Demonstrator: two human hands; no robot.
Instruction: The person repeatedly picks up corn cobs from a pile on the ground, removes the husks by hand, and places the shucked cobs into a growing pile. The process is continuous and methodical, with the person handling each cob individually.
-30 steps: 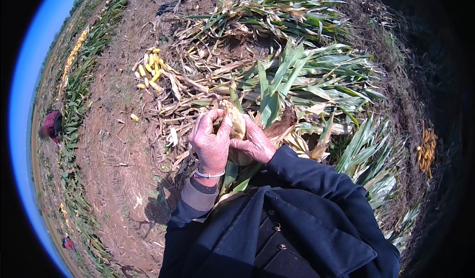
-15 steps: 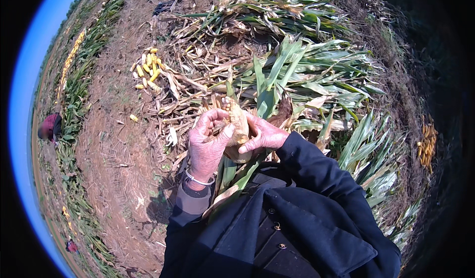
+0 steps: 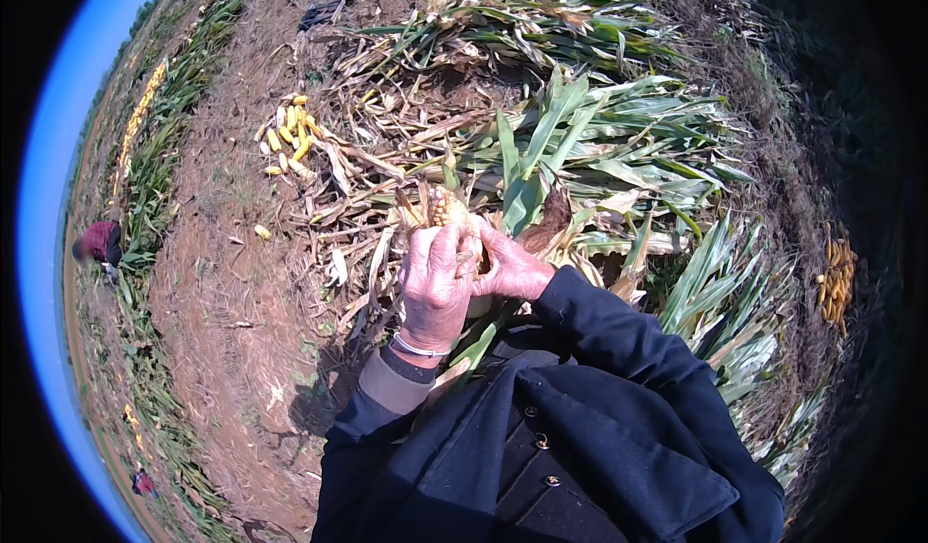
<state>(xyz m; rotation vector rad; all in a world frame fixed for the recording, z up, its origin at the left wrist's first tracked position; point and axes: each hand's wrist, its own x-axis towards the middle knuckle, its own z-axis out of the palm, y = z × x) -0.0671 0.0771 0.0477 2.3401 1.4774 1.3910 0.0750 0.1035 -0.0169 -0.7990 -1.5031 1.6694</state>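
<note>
An ear of corn [image 3: 441,205] with pale kernels showing at its top is between my two hands, in front of my chest. My left hand [image 3: 435,282] is closed over its near side, fingers curled and a white bracelet at the wrist. Wrapped round the ear from the right is my right hand [image 3: 514,264], its thumb close to the left fingers. Dry husk leaves [image 3: 410,210] spread from the ear on its left. My hands cover most of the lower ear. A tuft of brown silk [image 3: 553,216] shows beyond my right hand.
A small heap of yellow ears [image 3: 295,135] lies on the soil at the upper left. Cut green stalks [image 3: 628,161] lie in piles ahead and to the right. Another corn heap [image 3: 833,284] is at the far right. A person [image 3: 101,243] bends at the far left.
My left hand has moved right and up onto the ear, its fingers now closed over it. My right hand has shifted slightly left. Less of the ear shows.
</note>
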